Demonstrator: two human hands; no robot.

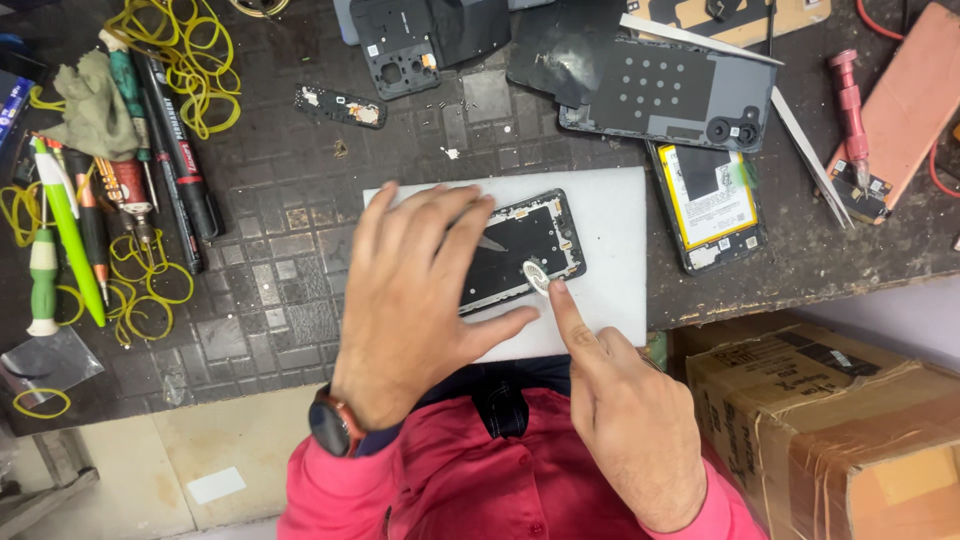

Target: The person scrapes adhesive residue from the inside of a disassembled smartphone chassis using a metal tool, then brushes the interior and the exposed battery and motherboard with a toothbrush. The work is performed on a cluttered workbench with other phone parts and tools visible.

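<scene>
An opened phone frame (530, 240) lies on a white pad (615, 240) at the middle of the dark workbench. My left hand (415, 290) rests flat over the frame's left half, fingers spread, pressing it down. My right hand (625, 420) has its index finger stretched out, the tip touching a small round silver part (538, 275) at the frame's lower right corner; the other fingers are curled in. Neither hand grips anything.
Screwdrivers, pens and yellow rubber bands (150, 290) crowd the left side. Phone back covers (665, 95), a small board (340, 105) and a phone with a yellow battery (710, 200) lie behind and right. A cardboard box (830, 420) stands at lower right below the bench edge.
</scene>
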